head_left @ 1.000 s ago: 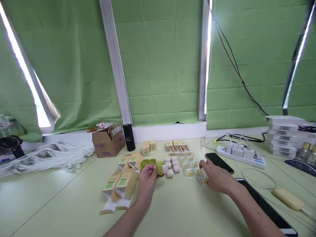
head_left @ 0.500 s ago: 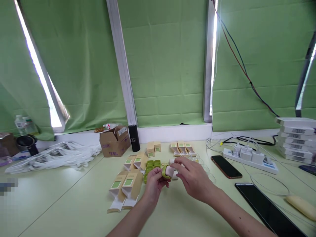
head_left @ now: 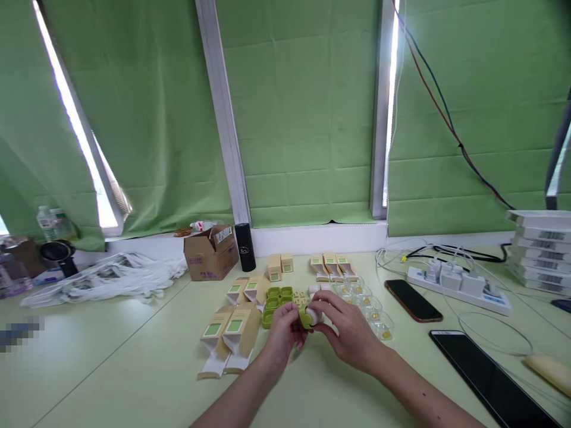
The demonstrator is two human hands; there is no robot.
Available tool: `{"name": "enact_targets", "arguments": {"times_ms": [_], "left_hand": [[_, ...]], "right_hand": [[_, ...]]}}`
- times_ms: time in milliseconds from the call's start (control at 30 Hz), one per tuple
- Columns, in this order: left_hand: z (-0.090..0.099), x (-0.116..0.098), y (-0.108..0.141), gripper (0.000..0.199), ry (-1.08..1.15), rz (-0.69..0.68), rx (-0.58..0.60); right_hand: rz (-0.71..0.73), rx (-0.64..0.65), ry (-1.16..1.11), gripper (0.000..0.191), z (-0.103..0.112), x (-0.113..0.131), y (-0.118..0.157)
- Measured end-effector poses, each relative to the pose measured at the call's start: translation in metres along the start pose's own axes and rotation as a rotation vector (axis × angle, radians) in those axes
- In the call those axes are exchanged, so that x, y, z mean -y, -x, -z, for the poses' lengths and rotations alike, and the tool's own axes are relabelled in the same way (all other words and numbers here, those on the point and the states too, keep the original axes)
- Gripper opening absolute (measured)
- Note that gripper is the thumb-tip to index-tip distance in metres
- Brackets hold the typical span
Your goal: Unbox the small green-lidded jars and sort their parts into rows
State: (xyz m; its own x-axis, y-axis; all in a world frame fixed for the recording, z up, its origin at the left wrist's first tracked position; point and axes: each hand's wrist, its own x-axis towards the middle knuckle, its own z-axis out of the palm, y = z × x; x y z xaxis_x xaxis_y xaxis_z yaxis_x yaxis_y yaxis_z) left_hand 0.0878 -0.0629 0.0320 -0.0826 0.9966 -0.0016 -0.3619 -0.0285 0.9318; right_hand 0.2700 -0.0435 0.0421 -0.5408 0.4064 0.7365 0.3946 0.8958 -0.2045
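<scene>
My left hand (head_left: 285, 330) is closed on a green ring-shaped piece (head_left: 305, 317). A small white rounded part (head_left: 314, 315) sits against that piece, pinched between the thumb and fingers of my right hand (head_left: 345, 324). Just behind my left hand lie several green square cups (head_left: 273, 302) and small pale yellow pieces (head_left: 300, 296). White parts (head_left: 319, 288) stand behind my right hand. Clear plastic holders with yellow centres (head_left: 375, 312) lie to its right. Opened tan boxes with green labels (head_left: 241, 333) rest left of my left hand.
More tan boxes (head_left: 330, 266) stand farther back. A brown carton (head_left: 210, 254) and black cylinder (head_left: 245, 246) are behind left. On the right are a phone (head_left: 414, 301), a tablet (head_left: 491, 374), a power strip (head_left: 459, 288), cables and stacked white boxes (head_left: 542, 255).
The white part and green piece have turned in my hands, and my right fingers have closed in around the white part. The view has shifted slightly, showing more of the clear holders.
</scene>
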Motion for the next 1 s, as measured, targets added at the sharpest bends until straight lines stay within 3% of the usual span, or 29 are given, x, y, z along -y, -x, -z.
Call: {"name": "enact_targets", "arguments": {"times_ms": [300, 400, 467, 567, 667, 833, 1000], "left_hand": [[-0.001, 0.000, 0.004, 0.035, -0.063, 0.029, 0.008], [-0.001, -0.003, 0.003, 0.047, -0.078, -0.006, 0.011], [0.000, -0.004, 0.002, 0.053, -0.079, -0.036, 0.000], [0.003, -0.003, -0.001, 0.055, -0.068, -0.090, -0.006], [0.006, -0.002, -0.003, 0.054, -0.071, -0.162, -0.014], [0.005, -0.002, -0.001, 0.050, -0.148, -0.260, -0.065], [0.001, -0.004, 0.006, 0.041, -0.312, -0.445, -0.153]], "right_hand": [[-0.167, -0.026, -0.413, 0.027, 0.001, 0.005, -0.002], [-0.351, -0.102, -0.667, 0.022, -0.004, 0.005, -0.004], [-0.503, -0.162, -0.925, 0.029, -0.009, 0.003, -0.006], [-0.691, -0.228, -1.336, 0.040, -0.016, -0.003, -0.006], [-0.825, -0.260, -1.540, 0.040, -0.019, -0.008, -0.004], [-0.893, -0.281, -1.493, 0.043, -0.020, -0.013, -0.002], [-0.748, -0.271, -0.949, 0.044, -0.025, -0.010, -0.001]]}}
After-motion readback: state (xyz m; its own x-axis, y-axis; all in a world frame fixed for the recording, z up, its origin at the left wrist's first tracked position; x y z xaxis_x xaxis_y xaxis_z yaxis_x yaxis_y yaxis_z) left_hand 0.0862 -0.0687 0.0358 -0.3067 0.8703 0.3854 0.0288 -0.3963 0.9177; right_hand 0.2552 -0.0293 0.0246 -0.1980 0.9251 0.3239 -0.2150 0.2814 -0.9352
